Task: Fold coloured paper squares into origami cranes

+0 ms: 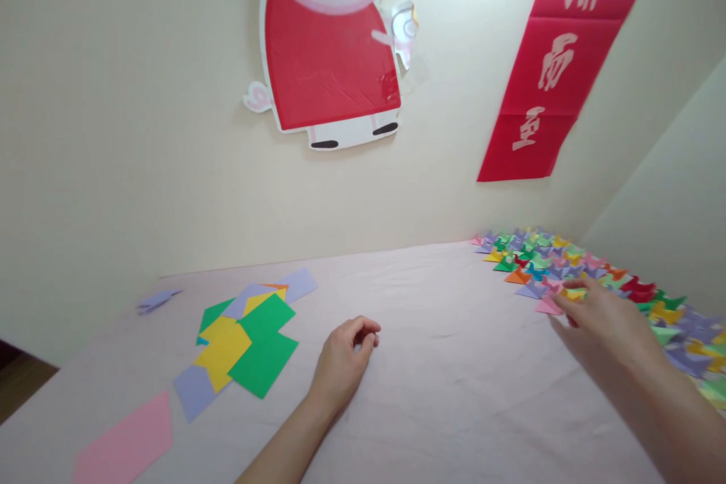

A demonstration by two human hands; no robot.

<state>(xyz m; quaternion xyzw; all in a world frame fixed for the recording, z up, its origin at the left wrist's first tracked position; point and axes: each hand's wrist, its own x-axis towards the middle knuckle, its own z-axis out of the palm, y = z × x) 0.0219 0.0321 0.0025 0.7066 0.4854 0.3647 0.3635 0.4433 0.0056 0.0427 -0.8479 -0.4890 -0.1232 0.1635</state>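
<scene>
My right hand [604, 314] reaches to the near edge of a crowd of folded paper birds on the right. Its thumb and fingertips are closed around a pink origami bird [547, 305], which is partly hidden by the fingers. In the middle of the sheet rests my left hand [345, 359], its fingers curled in with nothing visible between them. Left of that hand lies a loose spread of flat coloured paper, including a green sheet [264, 364], a yellow sheet [224, 355] and a purple sheet [193, 392].
Rows of origami birds [640, 289] in many colours fill the right side. A pink sheet [128, 442] lies at the near left, and a folded purple paper [159, 301] farther back. The wall behind bears a cartoon pig cutout [332, 60] and a red banner [559, 68].
</scene>
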